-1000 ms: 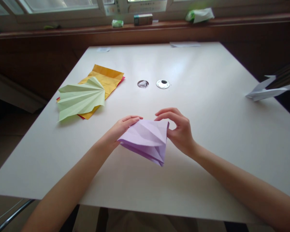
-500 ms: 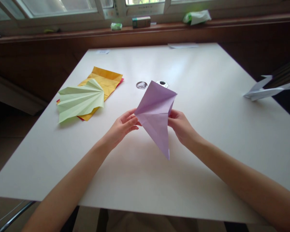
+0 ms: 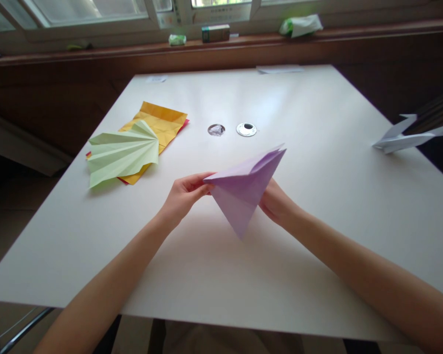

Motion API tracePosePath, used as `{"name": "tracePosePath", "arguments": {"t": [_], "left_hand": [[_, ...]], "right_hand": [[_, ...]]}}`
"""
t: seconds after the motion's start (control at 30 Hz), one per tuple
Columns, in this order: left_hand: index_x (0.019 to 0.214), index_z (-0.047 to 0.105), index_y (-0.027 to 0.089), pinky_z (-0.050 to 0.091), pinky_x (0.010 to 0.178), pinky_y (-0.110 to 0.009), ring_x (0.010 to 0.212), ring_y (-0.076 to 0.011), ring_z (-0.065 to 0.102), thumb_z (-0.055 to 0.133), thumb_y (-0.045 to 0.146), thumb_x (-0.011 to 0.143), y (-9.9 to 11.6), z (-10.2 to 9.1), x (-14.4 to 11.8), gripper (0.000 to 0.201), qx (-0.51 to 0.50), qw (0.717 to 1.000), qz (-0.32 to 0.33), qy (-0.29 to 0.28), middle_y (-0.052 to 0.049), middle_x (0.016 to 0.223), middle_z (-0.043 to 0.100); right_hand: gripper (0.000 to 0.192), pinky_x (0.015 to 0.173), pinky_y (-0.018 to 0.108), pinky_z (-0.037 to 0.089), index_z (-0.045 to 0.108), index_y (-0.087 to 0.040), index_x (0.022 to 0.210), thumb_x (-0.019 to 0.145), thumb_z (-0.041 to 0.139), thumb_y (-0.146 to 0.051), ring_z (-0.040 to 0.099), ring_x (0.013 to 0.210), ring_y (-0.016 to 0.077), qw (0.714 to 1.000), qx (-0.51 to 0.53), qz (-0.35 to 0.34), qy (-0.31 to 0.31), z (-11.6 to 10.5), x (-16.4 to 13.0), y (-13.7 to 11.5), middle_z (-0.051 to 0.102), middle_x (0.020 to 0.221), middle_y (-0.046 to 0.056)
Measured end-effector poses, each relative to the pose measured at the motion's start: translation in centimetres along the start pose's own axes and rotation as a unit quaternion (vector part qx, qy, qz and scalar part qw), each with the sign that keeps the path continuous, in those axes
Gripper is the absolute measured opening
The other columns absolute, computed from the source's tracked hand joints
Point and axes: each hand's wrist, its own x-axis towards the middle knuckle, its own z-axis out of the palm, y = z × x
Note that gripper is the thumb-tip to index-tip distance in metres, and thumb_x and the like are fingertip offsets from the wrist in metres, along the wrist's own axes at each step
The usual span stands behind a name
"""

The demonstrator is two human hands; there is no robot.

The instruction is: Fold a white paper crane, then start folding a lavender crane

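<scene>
A folded purple paper is held above the middle of the white table. It is kite-like, with one tip pointing down toward me and another tip up to the right. My left hand pinches its left corner. My right hand grips its right side from behind, and the paper partly hides its fingers.
A pleated green paper fan lies on yellow and red sheets at the table's left. Two round metal discs sit at mid-table. A white folded paper bird rests at the right edge. Small boxes and packets line the windowsill.
The purple paper was lifted off the table and stood upright, then tilted so its top tip swings right and lies flatter. Both hands kept hold of it.
</scene>
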Motion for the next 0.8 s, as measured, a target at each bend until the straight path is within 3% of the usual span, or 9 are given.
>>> {"name": "tracePosePath", "arguments": {"t": [0.1,0.3,0.47,0.57,0.67,0.8], "left_hand": [[0.096,0.069,0.022,0.052,0.079,-0.028,0.086,-0.0161,0.064,0.07,0.034,0.072,0.1,0.1,0.0,0.028,-0.045,0.999,-0.025,-0.013,-0.002,0.094,0.07],[0.079,0.066,0.019,0.052,0.066,-0.02,0.065,-0.0081,0.061,0.071,0.035,0.071,0.3,0.5,0.0,0.019,-0.092,0.993,-0.077,0.022,0.002,0.072,0.066],[0.079,0.066,0.015,0.051,0.072,-0.02,0.069,-0.0072,0.061,0.071,0.035,0.071,-0.4,0.8,0.0,0.021,-0.097,0.987,-0.079,0.102,0.0,0.077,0.065],[0.079,0.065,0.015,0.05,0.076,-0.022,0.07,-0.0079,0.061,0.07,0.035,0.071,-0.7,0.8,0.1,0.023,-0.096,0.98,-0.064,0.16,0.0,0.078,0.066],[0.081,0.065,0.015,0.05,0.077,-0.023,0.071,-0.0086,0.061,0.071,0.035,0.07,-0.8,0.9,0.0,0.024,-0.097,0.978,-0.056,0.176,-0.001,0.079,0.066],[0.085,0.066,0.017,0.05,0.078,-0.026,0.072,-0.0098,0.062,0.07,0.037,0.071,-0.7,1.1,-0.1,0.025,-0.082,0.984,-0.048,0.152,0.0,0.079,0.067]], "right_hand": [[0.006,0.06,0.03,0.043,0.065,-0.018,0.068,0.062,0.064,-0.019,0.056,0.069,0.0172,1.0,0.0,0.009,-0.029,0.1,-0.1,0.1,0.065,0.071,0.001],[0.007,0.058,0.027,0.044,0.06,-0.018,0.068,0.063,0.064,-0.017,0.054,0.065,0.0139,1.0,-0.01,-0.001,0.018,-0.1,0.0,0.9,0.061,0.066,-0.001],[0.026,0.067,0.027,0.045,0.053,-0.021,0.082,0.063,0.072,-0.024,0.055,0.079,0.0142,0.983,-0.051,-0.103,0.141,-0.1,-0.3,0.7,0.058,0.081,-0.002],[0.022,0.062,0.024,0.041,0.05,-0.021,0.077,0.072,0.066,-0.035,0.05,0.071,0.0104,0.962,-0.088,-0.149,0.212,-0.1,-0.7,0.2,0.052,0.074,-0.004],[0.023,0.06,0.024,0.038,0.052,-0.019,0.072,0.078,0.06,-0.041,0.049,0.067,0.0104,0.967,-0.134,-0.145,0.163,0.1,-1.2,-0.3,0.053,0.071,-0.002],[0.024,0.066,0.028,0.042,0.06,-0.018,0.083,0.077,0.061,-0.041,0.055,0.078,0.0162,0.979,-0.167,-0.089,0.078,0.7,-1.7,-0.3,0.062,0.085,0.003]]}}
